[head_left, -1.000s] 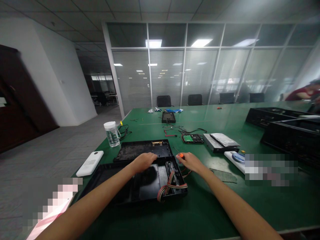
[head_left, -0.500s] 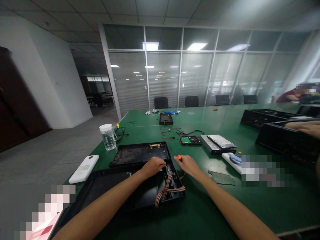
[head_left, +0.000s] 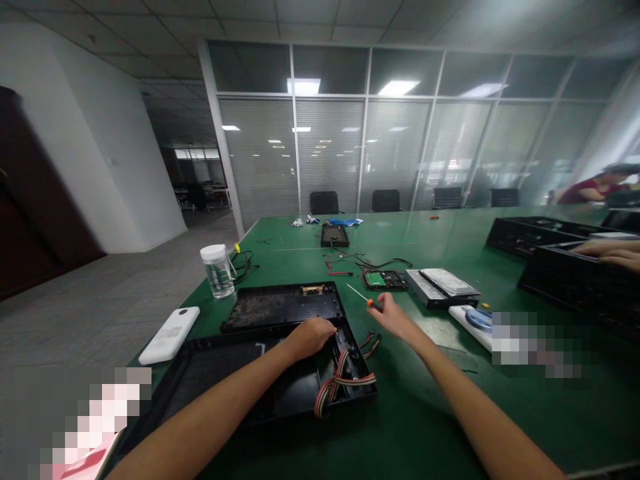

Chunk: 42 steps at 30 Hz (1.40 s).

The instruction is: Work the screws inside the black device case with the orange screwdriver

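In front of me lies an opened black casing [head_left: 280,373] with a ribbon cable of striped wires [head_left: 356,379] at its right end. My left hand [head_left: 314,335] rests over the casing's right part, its fingers closed together near the inner edge; what they grip there is hidden or too small to name. To the right, above the green table, my right hand [head_left: 396,316] is closed around a screwdriver [head_left: 361,294] with an orange and black handle. Its thin shaft points up and to the left, apart from the casing. A black cover panel [head_left: 285,307] lies just behind the casing.
Left stand a clear bottle [head_left: 219,272] and a white power bank or phone-like block [head_left: 170,335]. Beyond are a green circuit board [head_left: 384,279], a metal drive [head_left: 443,288] and loose cables [head_left: 340,270]. At right, another person's hand [head_left: 613,252] touches a black box [head_left: 565,287].
My right hand has moved right, away from the casing, with the screwdriver still in it. My left hand stays at nearly the same spot on the casing. The view has shifted slightly.
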### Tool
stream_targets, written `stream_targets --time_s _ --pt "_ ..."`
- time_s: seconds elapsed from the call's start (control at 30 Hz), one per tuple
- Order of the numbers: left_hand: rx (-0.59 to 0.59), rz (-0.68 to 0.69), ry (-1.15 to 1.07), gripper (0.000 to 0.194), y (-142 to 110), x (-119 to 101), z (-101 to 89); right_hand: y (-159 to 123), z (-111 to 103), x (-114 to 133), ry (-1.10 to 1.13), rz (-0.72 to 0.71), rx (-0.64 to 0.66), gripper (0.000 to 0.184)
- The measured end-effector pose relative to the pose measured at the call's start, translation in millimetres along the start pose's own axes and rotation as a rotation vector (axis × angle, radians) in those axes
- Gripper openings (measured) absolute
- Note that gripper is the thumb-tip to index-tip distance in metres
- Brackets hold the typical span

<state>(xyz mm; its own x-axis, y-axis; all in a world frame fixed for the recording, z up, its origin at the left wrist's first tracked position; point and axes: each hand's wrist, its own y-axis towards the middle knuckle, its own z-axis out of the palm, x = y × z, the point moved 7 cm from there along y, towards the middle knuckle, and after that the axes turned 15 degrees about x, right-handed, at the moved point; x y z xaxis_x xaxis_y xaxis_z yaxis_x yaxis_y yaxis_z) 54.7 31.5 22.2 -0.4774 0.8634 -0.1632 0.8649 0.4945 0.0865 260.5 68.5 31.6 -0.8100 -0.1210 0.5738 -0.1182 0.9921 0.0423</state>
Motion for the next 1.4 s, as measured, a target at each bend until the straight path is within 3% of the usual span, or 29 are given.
stream_targets --time_s 0.13,0.2,0.3,0.43,0.53,0.73,0.87,0.97,1.23,1.4 --pt "0.025 -0.091 -0.029 0.019 1 0 -5.6 0 -27 -6 0.075 -0.103 -0.044 0.028" --pt "0.051 -0.133 -0.049 0.017 3 2 -5.5 -3 -39 -2 0.174 -0.194 -0.007 0.027" --pt "0.038 -0.174 -0.122 0.016 5 6 -4.1 -9 -47 5 0.346 -0.209 0.030 0.031" --pt "-0.038 -0.214 -0.275 0.016 3 16 -0.2 -22 -52 20 0.395 -0.262 -0.205 0.036" --pt "-0.077 -0.222 -0.355 0.017 2 21 2.0 -31 -46 32 0.348 -0.331 -0.311 0.034" --pt "-0.104 -0.240 -0.412 0.019 1 22 1.8 -41 -48 23 0.474 -0.266 -0.565 0.035" --pt "-0.107 -0.264 -0.422 0.020 1 20 1.3 -33 -25 38 0.406 -0.316 -0.366 0.034" --pt "-0.102 -0.268 -0.448 0.021 2 20 2.3 -32 -15 46 0.316 -0.330 -0.325 0.033" --pt "-0.105 -0.291 -0.488 0.023 1 23 5.7 -35 -17 51 0.136 -0.332 -0.304 0.034" --pt "-0.120 -0.282 -0.452 0.024 1 21 4.7 -44 -29 86 -0.267 -0.304 -0.235 0.040"
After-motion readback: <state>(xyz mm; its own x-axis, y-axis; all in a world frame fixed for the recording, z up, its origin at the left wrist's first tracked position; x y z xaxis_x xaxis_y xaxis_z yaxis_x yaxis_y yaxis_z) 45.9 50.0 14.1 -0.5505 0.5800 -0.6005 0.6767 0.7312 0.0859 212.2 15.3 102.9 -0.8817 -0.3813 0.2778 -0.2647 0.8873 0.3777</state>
